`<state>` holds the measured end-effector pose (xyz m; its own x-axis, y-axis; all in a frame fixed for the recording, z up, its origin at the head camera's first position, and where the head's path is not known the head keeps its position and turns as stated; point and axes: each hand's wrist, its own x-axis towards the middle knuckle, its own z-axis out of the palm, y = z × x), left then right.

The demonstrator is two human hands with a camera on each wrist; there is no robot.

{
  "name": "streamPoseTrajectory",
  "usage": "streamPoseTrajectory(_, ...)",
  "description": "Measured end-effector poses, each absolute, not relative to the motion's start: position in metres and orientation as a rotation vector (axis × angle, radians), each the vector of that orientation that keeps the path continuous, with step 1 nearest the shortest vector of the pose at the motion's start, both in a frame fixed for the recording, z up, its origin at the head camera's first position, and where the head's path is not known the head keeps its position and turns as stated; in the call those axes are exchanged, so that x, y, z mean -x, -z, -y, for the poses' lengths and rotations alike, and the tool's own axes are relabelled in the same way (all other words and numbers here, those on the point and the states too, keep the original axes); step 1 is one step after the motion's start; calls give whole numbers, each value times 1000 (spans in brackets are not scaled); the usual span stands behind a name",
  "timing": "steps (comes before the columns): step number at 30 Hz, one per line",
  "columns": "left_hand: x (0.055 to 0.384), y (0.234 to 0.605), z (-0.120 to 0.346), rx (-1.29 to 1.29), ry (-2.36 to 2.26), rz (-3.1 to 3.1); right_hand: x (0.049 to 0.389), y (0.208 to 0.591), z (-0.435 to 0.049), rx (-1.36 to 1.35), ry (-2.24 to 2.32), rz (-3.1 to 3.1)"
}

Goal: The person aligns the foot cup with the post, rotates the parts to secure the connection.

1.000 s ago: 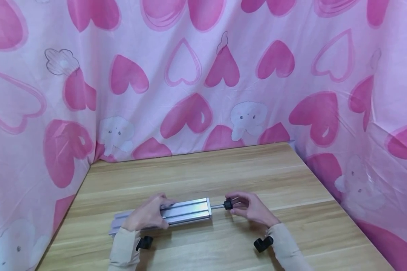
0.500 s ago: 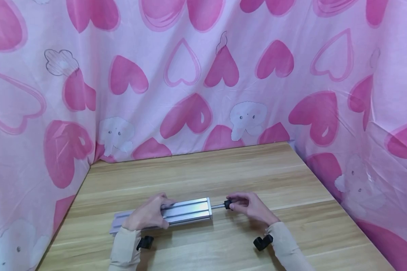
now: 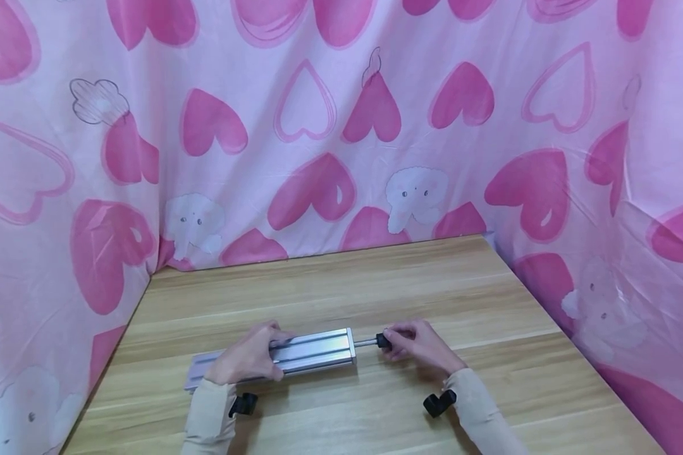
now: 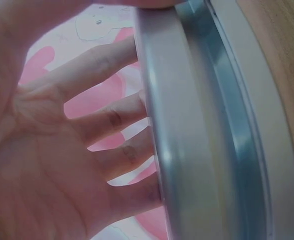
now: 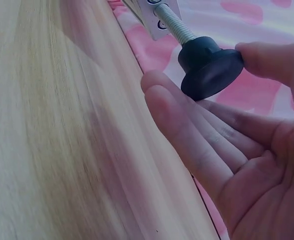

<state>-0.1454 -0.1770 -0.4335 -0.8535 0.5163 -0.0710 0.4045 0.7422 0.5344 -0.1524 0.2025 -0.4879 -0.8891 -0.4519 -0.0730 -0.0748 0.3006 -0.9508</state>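
A silver aluminium profile (image 3: pixel 319 351) with grooved sides lies lengthwise across the table, a flat plate on its right end. My left hand (image 3: pixel 247 357) grips it around the middle, thumb on the near side and fingers on the far side; the left wrist view shows the fingertips against the profile's edge (image 4: pixel 187 130). From the end plate (image 5: pixel 157 20) sticks the threaded stem (image 5: pixel 176 24) of a levelling foot (image 5: pixel 204 65) with a round black base. My right hand (image 3: pixel 418 344) pinches that black base between thumb and fingers, the thumb at its rim in the right wrist view.
The wood-grain table (image 3: pixel 330 284) extends around the profile. A pink heart-print curtain (image 3: pixel 319 126) closes off the back and both sides. Black wrist mounts (image 3: pixel 243 405) sit below each hand.
My right hand's fingers have turned about the black base, from spread around it to pinched closer. The left hand and the profile keep their place.
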Motion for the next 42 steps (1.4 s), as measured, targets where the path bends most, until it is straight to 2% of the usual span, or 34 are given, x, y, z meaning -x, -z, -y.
streamPoseTrajectory(10, 145, 431, 182, -722, -790, -2735, 149, 486, -202, 457, 1600, -2355)
streamPoseTrajectory(19, 145, 428, 186, -743, -816, -2726, 148, 482, -201, 654, 1735, -2276)
streamPoseTrajectory(42, 144, 428, 182, -712, -795, -2723, 153, 489, -199, 547, 1572, -2369)
